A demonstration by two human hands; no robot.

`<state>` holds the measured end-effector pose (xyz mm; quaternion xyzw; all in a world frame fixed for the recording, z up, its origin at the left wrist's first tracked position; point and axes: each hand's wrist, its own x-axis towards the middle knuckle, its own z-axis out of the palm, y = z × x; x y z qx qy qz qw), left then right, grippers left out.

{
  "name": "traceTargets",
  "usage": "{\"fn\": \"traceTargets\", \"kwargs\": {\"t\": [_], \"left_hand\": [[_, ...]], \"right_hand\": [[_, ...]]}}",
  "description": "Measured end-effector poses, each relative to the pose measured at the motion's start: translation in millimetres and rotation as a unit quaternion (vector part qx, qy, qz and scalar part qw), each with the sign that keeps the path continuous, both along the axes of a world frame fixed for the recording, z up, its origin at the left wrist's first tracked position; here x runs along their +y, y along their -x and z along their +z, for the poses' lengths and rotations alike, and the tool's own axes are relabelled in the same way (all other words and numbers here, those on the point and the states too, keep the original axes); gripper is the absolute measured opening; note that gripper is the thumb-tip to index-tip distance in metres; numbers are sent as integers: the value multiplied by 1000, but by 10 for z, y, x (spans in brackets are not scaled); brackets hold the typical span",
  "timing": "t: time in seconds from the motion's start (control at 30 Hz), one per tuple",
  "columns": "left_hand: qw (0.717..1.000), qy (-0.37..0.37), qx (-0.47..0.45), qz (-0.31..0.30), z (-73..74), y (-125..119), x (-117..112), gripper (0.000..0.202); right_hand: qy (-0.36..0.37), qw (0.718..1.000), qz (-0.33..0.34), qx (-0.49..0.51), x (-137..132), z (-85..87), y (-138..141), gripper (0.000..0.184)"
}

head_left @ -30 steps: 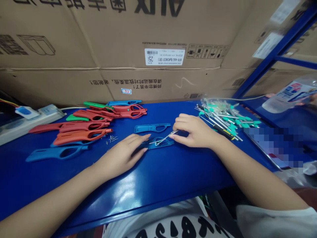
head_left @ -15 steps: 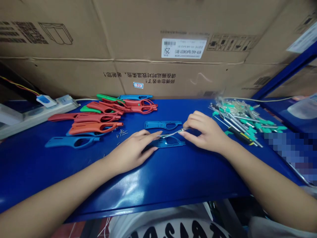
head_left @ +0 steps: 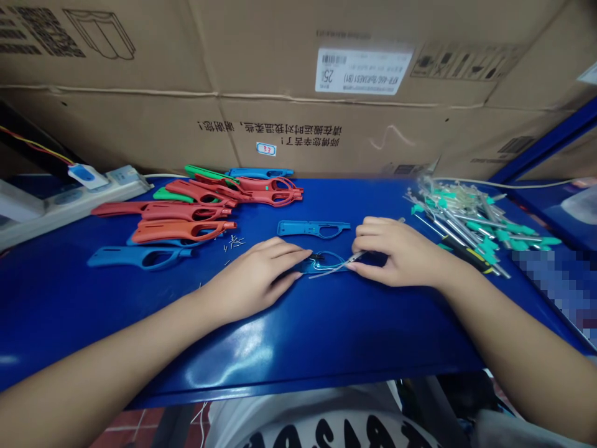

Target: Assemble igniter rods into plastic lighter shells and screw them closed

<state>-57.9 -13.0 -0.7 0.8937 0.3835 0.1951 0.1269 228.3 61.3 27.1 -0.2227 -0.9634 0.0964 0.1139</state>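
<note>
My left hand [head_left: 256, 280] lies flat on the blue table [head_left: 303, 330], fingers stretched out, pressing the left end of a blue plastic handle shell [head_left: 326, 262]. My right hand [head_left: 401, 252] pinches a thin metal wire part [head_left: 338, 267] and holds it over the right end of that shell. A second blue shell [head_left: 313, 228] lies just behind them, touched by neither hand.
A heap of red, green and blue handle shells [head_left: 196, 208] lies at the back left, with small pins [head_left: 233, 242] beside it. Metal rods with green ends [head_left: 466, 214] are piled at the right. A power strip [head_left: 69, 199] sits far left. Cardboard boxes [head_left: 298, 81] wall off the back.
My right hand has lowered the wire part from above the shell down onto it. The view has shifted slightly to the left. My left hand stays on the shell.
</note>
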Motion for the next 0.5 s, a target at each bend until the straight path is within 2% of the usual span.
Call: {"fn": "traceTargets", "kwargs": {"t": [0.27, 0.5], "left_hand": [[1000, 0, -12, 0, 8, 7, 12, 31], [998, -62, 28, -2, -2, 6, 8, 31]], "right_hand": [[37, 996, -34, -72, 15, 6, 5, 34], [62, 992, -68, -86, -16, 9, 21, 35]]}}
